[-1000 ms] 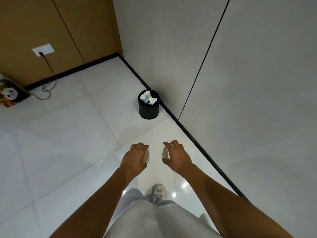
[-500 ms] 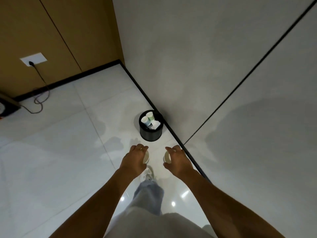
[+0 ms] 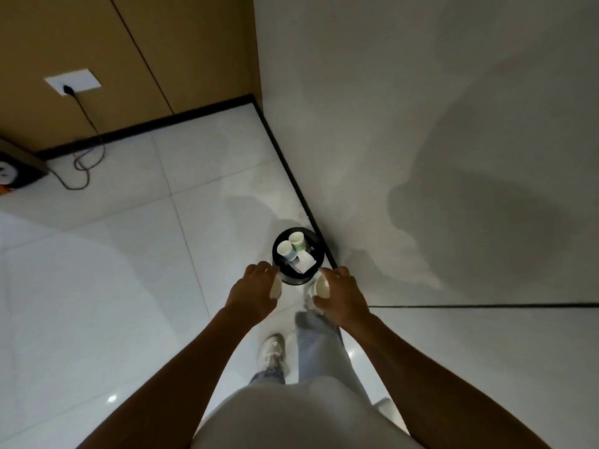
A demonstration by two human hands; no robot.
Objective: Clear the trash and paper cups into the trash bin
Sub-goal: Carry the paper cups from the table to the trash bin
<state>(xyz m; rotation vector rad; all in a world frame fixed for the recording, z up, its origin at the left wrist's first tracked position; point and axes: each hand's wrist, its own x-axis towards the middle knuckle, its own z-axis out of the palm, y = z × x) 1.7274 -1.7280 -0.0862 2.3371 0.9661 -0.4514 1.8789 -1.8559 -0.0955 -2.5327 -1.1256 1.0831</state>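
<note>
Head view: you stand over the trash bin (image 3: 279, 254), a small black round can on the white tile floor (image 3: 97, 286), tight against the dark baseboard (image 3: 291, 176) of the grey wall.

- Left hand (image 3: 254, 291): fingers curled round a paper cup (image 3: 276, 288); only a pale sliver of its wall shows past the knuckles. Held just short of the bin's near rim, on its left.
- Right hand (image 3: 342, 294): fingers and thumb wrapped round a second paper cup (image 3: 321, 288). Its open mouth faces left, toward the other hand, so its long axis lies roughly level and crosswise. It sits just beside the bin's near-right rim.
- Axis of the left cup: cannot tell; too much is hidden by the hand.
- Bin contents: two cups standing mouth-up, one white (image 3: 285, 248), one green-banded (image 3: 297, 240), plus a white paper scrap (image 3: 304, 263).

Handling, as judgement: the cups look light, thin-walled and easily crushed. Grip around the mid-wall, gently; the rim is probably the stiffest part if you need a pinch. Empty cups may bounce off those already inside, so release low, over the open side of the bin.

Elsewhere: wall socket (image 3: 73, 83) with a cable (image 3: 87, 118) trailing to the floor.
</note>
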